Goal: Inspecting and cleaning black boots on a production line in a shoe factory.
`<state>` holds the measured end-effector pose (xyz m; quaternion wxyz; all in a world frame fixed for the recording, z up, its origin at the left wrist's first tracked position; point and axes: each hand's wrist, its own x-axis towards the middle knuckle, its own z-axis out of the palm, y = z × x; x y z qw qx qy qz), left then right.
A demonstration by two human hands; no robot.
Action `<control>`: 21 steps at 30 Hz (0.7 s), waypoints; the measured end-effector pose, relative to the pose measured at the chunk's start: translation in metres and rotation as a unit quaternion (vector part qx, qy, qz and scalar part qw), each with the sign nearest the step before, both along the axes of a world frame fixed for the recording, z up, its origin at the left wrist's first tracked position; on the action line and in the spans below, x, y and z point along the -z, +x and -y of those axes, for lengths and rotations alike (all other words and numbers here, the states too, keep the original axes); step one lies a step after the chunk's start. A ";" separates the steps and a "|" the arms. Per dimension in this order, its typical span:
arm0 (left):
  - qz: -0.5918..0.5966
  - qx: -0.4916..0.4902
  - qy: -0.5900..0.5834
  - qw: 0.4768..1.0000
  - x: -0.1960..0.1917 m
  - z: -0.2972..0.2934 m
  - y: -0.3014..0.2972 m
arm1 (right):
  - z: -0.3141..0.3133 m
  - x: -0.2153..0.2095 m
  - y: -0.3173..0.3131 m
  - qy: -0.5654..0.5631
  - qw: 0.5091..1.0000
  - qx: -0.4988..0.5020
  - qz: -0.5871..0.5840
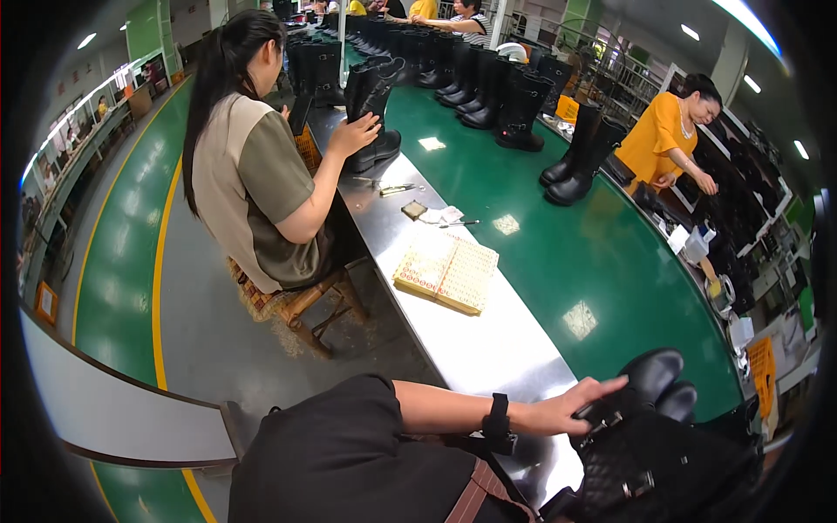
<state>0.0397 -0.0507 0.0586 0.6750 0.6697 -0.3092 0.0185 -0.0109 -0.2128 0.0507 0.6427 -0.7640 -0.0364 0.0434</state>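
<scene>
Left hand (571, 408) on black boot (649, 453)

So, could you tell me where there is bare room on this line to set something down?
The green belt is bare between the open booklet and the pair of tall boots. The steel ledge is free between the booklet and the left hand. It is crowded by the quilted boot and the far boot rows.

Open belt ahead, boots crowding the hand

The left hand (571, 405) rests on black boots (654, 427) that block its right side; ahead the green conveyor belt (558, 253) lies bare, while a yellowish patterned pad (446, 270) sits farther up the steel ledge (488, 349).
</scene>
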 end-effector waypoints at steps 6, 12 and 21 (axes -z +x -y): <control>-0.307 0.190 -0.333 0.871 0.008 0.015 0.051 | 0.001 0.005 0.004 -0.027 1.000 -0.005 -0.005; -0.354 0.284 -0.397 0.798 0.028 0.016 0.087 | 0.012 0.018 -0.004 -0.056 0.998 0.010 -0.025; -0.437 0.226 -0.425 0.760 0.076 -0.002 0.103 | 0.053 0.020 0.026 -0.029 0.998 0.039 -0.030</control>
